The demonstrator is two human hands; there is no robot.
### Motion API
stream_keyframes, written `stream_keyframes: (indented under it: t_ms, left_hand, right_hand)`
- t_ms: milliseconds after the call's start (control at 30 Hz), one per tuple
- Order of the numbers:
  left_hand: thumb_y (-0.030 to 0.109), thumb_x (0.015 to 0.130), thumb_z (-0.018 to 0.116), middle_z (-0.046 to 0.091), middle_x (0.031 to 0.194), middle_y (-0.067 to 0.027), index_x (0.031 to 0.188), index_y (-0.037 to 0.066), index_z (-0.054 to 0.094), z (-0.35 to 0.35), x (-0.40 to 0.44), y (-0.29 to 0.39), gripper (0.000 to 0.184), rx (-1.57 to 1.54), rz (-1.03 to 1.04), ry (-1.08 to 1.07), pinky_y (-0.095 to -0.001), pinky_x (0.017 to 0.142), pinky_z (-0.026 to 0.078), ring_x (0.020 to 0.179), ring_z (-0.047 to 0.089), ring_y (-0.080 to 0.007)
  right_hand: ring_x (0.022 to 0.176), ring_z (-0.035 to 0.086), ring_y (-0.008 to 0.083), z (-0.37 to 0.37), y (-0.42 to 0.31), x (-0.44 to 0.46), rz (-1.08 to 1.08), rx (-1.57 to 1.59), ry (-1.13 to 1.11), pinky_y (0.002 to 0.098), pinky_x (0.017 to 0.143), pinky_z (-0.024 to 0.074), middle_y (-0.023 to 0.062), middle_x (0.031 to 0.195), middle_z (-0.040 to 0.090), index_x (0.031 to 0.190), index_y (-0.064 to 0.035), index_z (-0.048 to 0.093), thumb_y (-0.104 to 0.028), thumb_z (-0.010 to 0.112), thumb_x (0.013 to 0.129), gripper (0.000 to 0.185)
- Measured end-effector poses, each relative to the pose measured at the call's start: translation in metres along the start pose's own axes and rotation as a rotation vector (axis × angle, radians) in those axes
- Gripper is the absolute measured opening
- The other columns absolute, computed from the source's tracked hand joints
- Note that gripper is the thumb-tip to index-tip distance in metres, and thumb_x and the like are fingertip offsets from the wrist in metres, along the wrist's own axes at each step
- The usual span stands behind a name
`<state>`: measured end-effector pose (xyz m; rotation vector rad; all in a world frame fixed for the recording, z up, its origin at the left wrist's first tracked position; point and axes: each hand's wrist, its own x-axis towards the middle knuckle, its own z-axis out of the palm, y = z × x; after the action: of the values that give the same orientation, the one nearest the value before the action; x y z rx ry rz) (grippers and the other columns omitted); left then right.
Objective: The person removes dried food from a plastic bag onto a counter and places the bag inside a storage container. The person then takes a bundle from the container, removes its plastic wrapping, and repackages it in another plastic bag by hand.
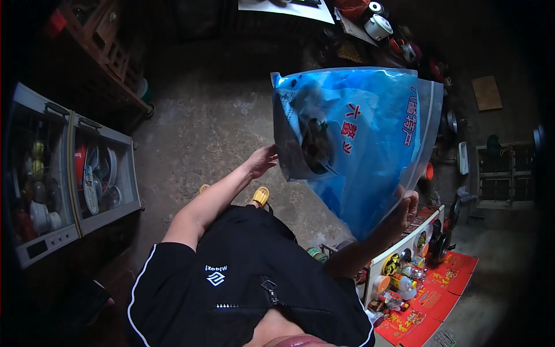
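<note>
A large blue plastic bag (370,127) with red and white Chinese characters, a food picture and a clear edge strip is spread out in front of me. My left hand (263,161) is at the bag's left edge, its fingers bent against the plastic and partly hidden. At the lower right edge, my right hand (406,209) grips the bag, with fingertips showing past the clear strip. Whatever the bag contains, if anything, cannot be made out.
A glass-fronted cabinet (75,225) with dishes stands at left, below wooden furniture (107,46). On my right, a narrow shelf (376,269) carries several bottles and jars beside a red printed sheet (442,289). A white pot (378,27) sits at the upper right. Concrete floor (196,133) lies ahead.
</note>
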<state>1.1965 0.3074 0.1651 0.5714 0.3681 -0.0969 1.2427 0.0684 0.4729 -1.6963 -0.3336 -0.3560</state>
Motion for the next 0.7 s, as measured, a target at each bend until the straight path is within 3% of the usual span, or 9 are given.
stream_keyframes:
  t_ms: [133,200,433,633,700]
  left_hand:
    - [0.038,0.086,0.058,0.058,0.111,0.0052,0.111,0.019,0.06,0.003,-0.021,0.005,0.031,-0.119,0.013,-0.007,-0.0329,0.091,0.034,0.107,0.046,-0.0121]
    - [0.034,0.086,0.06,0.058,0.111,0.0022,0.113,0.016,0.059,0.003,-0.032,0.012,0.033,-0.208,0.004,-0.023,-0.0377,0.093,0.037,0.107,0.049,-0.0146]
    - [0.032,0.085,0.061,0.058,0.113,0.0012,0.113,0.014,0.059,-0.005,-0.041,0.023,0.033,-0.159,0.01,-0.085,-0.0385,0.094,0.037,0.106,0.05,-0.0157]
    - [0.026,0.086,0.06,0.06,0.109,0.0021,0.11,0.014,0.06,-0.007,-0.031,0.01,0.027,-0.082,0.053,0.054,-0.0365,0.091,0.038,0.103,0.051,-0.0141]
    - [0.025,0.086,0.061,0.062,0.101,0.0045,0.108,0.016,0.061,-0.001,-0.027,0.005,0.024,0.027,0.082,0.174,-0.0314,0.082,0.038,0.093,0.054,-0.01]
  right_hand:
    - [0.069,0.043,0.0079,-0.003,0.01,-0.002,-0.009,0.058,0.001,0.0259,0.072,0.0356,0.005,0.078,0.057,0.074,-0.0059,0.045,-0.034,0.051,0.091,0.033]
    - [0.068,0.042,0.0075,-0.004,0.013,-0.003,-0.014,0.059,-0.004,0.0256,0.072,0.0352,0.0043,0.076,0.055,0.074,-0.006,0.045,-0.033,0.051,0.091,0.032]
    - [0.067,0.042,0.0081,0.004,0.017,-0.004,0.019,0.166,0.001,0.0265,0.073,0.0357,0.0028,0.074,0.052,0.077,-0.0059,0.047,-0.027,0.052,0.091,0.026]
    - [0.075,0.049,0.012,-0.003,0.014,0.004,0.051,0.214,-0.144,0.0294,0.078,0.0367,0.0067,0.081,0.059,0.082,-0.0051,0.05,-0.026,0.054,0.09,0.022]
    - [0.077,0.051,0.0132,-0.005,0.012,0.006,0.047,0.217,-0.157,0.0299,0.079,0.0377,0.0095,0.085,0.061,0.083,-0.005,0.051,-0.026,0.054,0.09,0.022]
